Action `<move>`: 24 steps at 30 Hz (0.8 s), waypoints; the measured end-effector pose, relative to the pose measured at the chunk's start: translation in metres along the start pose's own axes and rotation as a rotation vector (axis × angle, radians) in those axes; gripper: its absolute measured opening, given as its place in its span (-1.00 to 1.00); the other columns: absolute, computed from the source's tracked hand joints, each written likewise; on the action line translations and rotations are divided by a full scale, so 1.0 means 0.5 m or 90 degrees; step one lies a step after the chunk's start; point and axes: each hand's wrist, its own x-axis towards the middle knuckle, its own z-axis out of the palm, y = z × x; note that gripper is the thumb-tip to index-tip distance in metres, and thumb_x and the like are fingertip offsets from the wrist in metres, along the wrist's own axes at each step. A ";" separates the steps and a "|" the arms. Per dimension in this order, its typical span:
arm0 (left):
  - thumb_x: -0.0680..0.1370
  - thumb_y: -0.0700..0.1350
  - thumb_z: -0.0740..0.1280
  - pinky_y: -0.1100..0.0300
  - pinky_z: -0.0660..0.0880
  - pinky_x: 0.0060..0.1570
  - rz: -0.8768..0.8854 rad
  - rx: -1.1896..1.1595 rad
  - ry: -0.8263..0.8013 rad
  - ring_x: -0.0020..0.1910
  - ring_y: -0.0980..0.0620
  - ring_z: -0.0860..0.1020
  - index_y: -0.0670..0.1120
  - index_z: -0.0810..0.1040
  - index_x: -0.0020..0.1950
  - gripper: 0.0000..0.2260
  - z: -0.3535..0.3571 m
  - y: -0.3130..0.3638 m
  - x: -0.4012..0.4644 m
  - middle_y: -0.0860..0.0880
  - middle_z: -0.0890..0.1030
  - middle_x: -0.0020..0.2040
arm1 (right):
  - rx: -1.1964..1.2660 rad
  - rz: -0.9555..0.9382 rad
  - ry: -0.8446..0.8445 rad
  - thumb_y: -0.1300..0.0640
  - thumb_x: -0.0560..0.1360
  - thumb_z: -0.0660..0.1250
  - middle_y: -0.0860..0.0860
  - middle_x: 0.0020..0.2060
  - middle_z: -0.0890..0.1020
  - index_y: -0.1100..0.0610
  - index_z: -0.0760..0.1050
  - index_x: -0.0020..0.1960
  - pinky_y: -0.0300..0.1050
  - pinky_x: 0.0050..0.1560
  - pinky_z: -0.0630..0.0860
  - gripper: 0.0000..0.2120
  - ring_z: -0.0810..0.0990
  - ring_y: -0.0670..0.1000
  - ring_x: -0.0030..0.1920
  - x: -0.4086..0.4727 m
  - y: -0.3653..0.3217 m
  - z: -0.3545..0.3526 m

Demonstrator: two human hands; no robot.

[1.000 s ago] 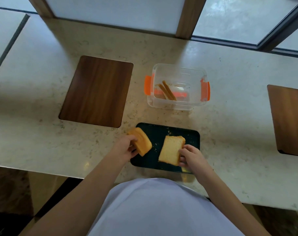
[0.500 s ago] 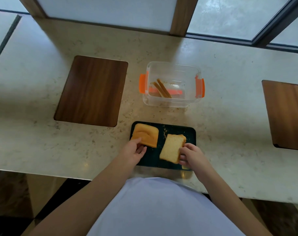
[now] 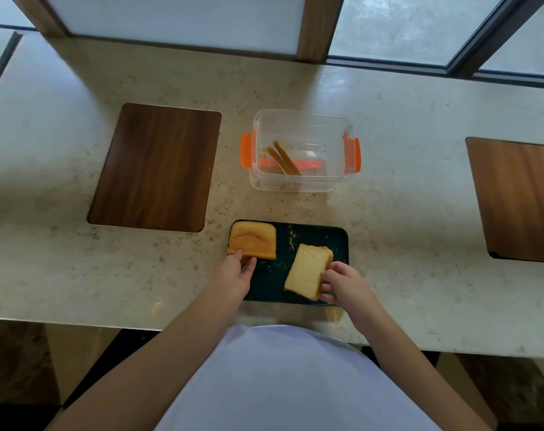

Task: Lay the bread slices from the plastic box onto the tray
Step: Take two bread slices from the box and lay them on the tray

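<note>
**Two slices at the tray, both hands on them**

The counter (image 3: 420,213) carried the dark tray (image 3: 314,236) at its near edge, and beyond the fingers stood the plastic box (image 3: 302,119), with no whole slice left inside, only two thin crust strips (image 3: 284,160). The laying step looked close to done. To finish it well, each slice would best be lowered flat, kept fully inside the rim, and released without dragging crumbs across the tray.

The left hand (image 3: 238,273) had its fingertips resting on the near edge of the crust slice (image 3: 253,241), which lay flat at the tray's far left corner, just ahead of those fingers; its left edge seemed to overhang the rim slightly, so a small nudge inward might be wanted. The right hand (image 3: 342,283) pinched the pale slice (image 3: 308,270) by its right edge, fingers closed on it. That slice sat askew, just left of the fingers; whether it lay fully down could not be told.
</note>
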 end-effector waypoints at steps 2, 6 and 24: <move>0.65 -0.27 0.26 0.01 0.51 0.25 0.003 0.019 -0.010 0.06 -0.11 0.51 -0.25 0.43 0.33 -0.74 0.002 -0.003 -0.004 -0.18 0.52 0.06 | 0.001 0.003 0.004 0.25 0.61 0.22 0.14 -0.11 0.67 0.18 0.54 0.10 -0.02 -0.06 0.69 -0.86 0.71 0.08 -0.09 0.002 0.003 -0.002; 0.61 -0.27 0.31 0.01 0.44 0.34 0.014 0.066 0.002 0.29 -0.12 0.45 -0.24 0.40 0.40 -0.65 0.007 -0.007 -0.005 -0.22 0.45 0.32 | -0.002 0.007 0.014 0.28 0.60 0.22 0.11 -0.05 0.68 0.15 0.53 0.14 -0.08 -0.10 0.69 -0.83 0.72 0.05 -0.05 0.003 0.004 -0.003; 0.58 -0.18 0.33 -0.03 0.47 0.32 0.050 0.238 -0.089 0.32 -0.17 0.50 -0.21 0.33 0.46 -0.53 -0.008 0.010 -0.003 -0.19 0.47 0.30 | -0.031 -0.003 -0.014 0.27 0.60 0.22 0.15 0.02 0.69 0.12 0.53 0.13 0.03 0.03 0.69 -0.82 0.72 0.10 0.02 0.006 0.004 0.000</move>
